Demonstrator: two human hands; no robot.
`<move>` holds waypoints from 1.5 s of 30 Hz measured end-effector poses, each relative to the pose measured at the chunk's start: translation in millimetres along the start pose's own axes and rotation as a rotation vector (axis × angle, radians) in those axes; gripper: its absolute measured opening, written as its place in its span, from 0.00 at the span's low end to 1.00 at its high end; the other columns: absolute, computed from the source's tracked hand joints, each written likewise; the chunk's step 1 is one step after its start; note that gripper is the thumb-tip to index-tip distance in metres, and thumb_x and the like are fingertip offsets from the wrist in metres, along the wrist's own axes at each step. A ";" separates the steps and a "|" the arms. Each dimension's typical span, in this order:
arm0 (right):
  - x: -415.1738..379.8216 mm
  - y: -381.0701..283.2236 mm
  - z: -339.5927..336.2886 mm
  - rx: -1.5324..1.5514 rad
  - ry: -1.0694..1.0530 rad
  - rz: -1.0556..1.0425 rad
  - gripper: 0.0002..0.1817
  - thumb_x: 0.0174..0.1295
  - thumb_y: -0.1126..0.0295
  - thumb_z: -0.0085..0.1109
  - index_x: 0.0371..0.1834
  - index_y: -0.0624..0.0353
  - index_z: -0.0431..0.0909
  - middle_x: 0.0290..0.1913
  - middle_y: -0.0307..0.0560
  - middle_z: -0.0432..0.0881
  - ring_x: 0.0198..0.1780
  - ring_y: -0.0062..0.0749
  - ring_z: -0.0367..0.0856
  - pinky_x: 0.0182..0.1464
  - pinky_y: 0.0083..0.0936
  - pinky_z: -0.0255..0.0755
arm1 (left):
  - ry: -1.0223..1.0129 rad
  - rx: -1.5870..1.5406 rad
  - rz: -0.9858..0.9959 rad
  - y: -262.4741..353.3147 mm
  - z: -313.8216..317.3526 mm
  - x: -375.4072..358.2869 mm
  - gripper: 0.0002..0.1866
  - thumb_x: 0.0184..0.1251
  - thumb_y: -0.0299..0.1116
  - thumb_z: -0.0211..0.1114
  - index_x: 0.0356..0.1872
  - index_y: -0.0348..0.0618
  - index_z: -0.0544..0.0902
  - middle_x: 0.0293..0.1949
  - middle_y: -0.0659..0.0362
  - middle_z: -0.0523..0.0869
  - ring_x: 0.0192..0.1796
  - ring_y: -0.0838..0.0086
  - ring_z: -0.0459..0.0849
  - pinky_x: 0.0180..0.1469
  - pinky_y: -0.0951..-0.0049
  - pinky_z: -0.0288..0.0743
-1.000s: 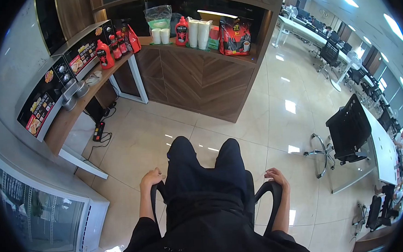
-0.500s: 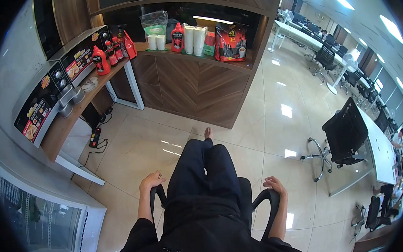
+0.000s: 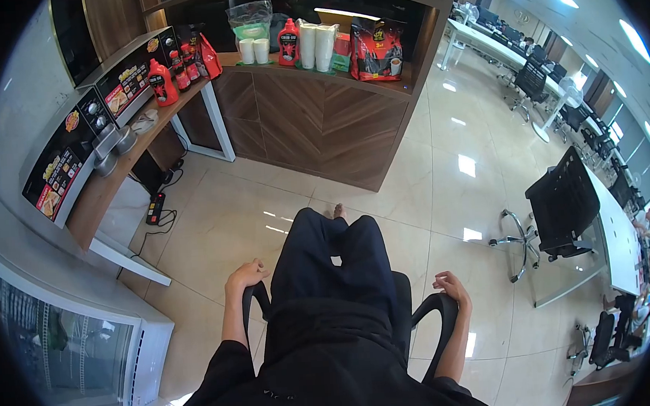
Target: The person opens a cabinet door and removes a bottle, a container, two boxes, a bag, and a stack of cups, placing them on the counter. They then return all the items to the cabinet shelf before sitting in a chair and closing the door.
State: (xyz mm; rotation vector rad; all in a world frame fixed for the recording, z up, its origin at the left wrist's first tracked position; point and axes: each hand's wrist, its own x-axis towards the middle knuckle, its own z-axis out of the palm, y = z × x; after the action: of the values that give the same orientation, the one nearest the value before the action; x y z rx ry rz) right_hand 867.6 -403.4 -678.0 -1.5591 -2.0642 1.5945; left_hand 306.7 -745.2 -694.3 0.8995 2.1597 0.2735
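I sit in a chair with black armrests. My left hand [image 3: 247, 274] rests on the front end of the left armrest [image 3: 255, 298], its fingers loosely bent over and past it, with no object visible in it. On the other side, my right hand [image 3: 451, 284] lies over the right armrest [image 3: 445, 316]. Its fingers are a little apart and hold nothing. Between the two armrests are my legs in dark trousers [image 3: 329, 266], with one bare foot [image 3: 339, 211] showing beyond the knees.
Ahead stands a wooden counter [image 3: 320, 121] with paper cups [image 3: 324, 48], a red sauce bottle [image 3: 288, 43] and a red coffee bag [image 3: 377, 49]. At left are a side table [image 3: 91, 217] with hot plates and a glass-door fridge [image 3: 74, 352]. An office chair [image 3: 563, 203] stands right.
The view has shifted slightly, so the counter sits higher in it. My knees have moved apart. Both hands stay on the armrests.
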 end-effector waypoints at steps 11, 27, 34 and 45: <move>-2.4 -0.4 0.3 -0.034 0.049 -0.031 0.16 0.70 0.63 0.59 0.55 0.60 0.76 0.45 0.49 0.85 0.45 0.32 0.87 0.44 0.29 0.78 | 0.033 0.051 0.010 10.4 -3.9 -9.0 0.31 0.67 0.56 0.62 0.60 0.41 0.75 0.56 0.45 0.84 0.59 0.56 0.82 0.60 0.62 0.74; -4.0 -3.1 0.7 -0.004 0.020 -0.007 0.16 0.71 0.64 0.57 0.57 0.60 0.75 0.45 0.50 0.86 0.46 0.32 0.87 0.47 0.29 0.77 | 0.024 0.035 -0.020 11.7 -3.9 -10.5 0.32 0.67 0.57 0.62 0.61 0.41 0.75 0.57 0.46 0.84 0.60 0.56 0.82 0.61 0.62 0.73; -2.9 -1.6 1.0 -0.018 0.025 -0.007 0.16 0.72 0.63 0.57 0.57 0.60 0.75 0.45 0.50 0.86 0.46 0.32 0.87 0.47 0.29 0.77 | 0.031 0.045 -0.029 16.3 -6.9 -15.4 0.32 0.67 0.58 0.62 0.61 0.42 0.75 0.57 0.46 0.84 0.60 0.56 0.82 0.62 0.61 0.73; -4.1 -2.5 0.7 -0.031 0.032 -0.025 0.16 0.71 0.63 0.57 0.57 0.59 0.75 0.45 0.49 0.86 0.46 0.32 0.87 0.46 0.29 0.77 | 0.036 0.042 -0.016 15.1 -6.4 -15.7 0.32 0.67 0.57 0.62 0.61 0.41 0.75 0.56 0.44 0.84 0.60 0.55 0.81 0.62 0.61 0.73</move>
State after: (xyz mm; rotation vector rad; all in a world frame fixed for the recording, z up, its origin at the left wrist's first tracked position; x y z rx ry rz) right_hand 867.5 -406.8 -674.5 -1.5518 -2.0932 1.5256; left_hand 317.0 -744.3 -674.1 0.9072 2.2117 0.2391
